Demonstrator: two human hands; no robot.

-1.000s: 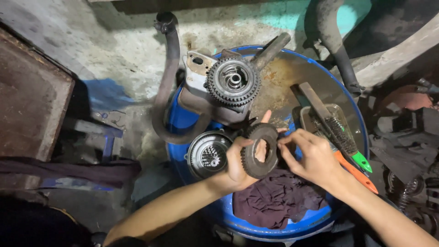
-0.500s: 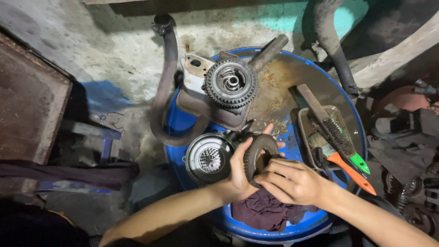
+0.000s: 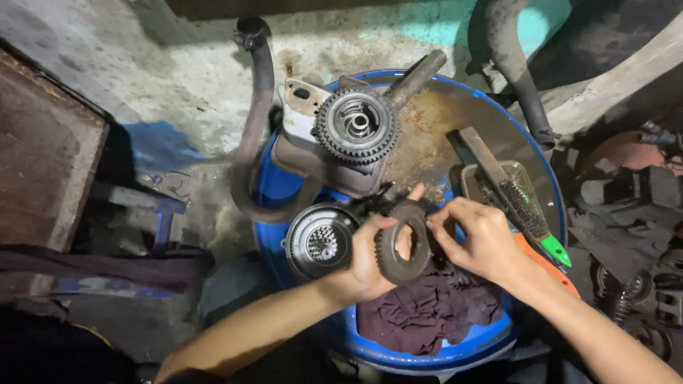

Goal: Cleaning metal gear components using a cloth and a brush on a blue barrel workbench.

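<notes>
Left hand (image 3: 370,256): fingers clamped round the stack of ring-shaped friction plates (image 3: 403,242), thumb over the near edge, index tip poking up at 12 o'clock of the stack.
Right hand (image 3: 484,238): at 3 o'clock of the plates, fingers together, tips pinching the outer rim of the stack.
What changed: half a sec ago the right hand lay low across the front of the rings, covering them; now it's swung back out to the side & the ring faces show again. A sec ago it sat at the side much like now. Reads as turning/checking the stack between both hands, not setting it down.
Where the plates are: held in the air over the blue drum (image 3: 427,352), just above the dark maroon rag (image 3: 427,313).
Clutch drum (image 3: 320,242): round, toothed inside, at 9 o'clock of the left hand, on the drum top, touching or nearly, can't tell.
Big gear assy (image 3: 356,128): toothed wheel on a housing, 12 o'clock, well above the hands.
Wire brush (image 3: 509,185): green-tipped handle, lying in a small tray at 2 o'clock.
Exhaust pipe (image 3: 256,128): curved, dark, 10 o'clock, off the drum's left edge.
</notes>
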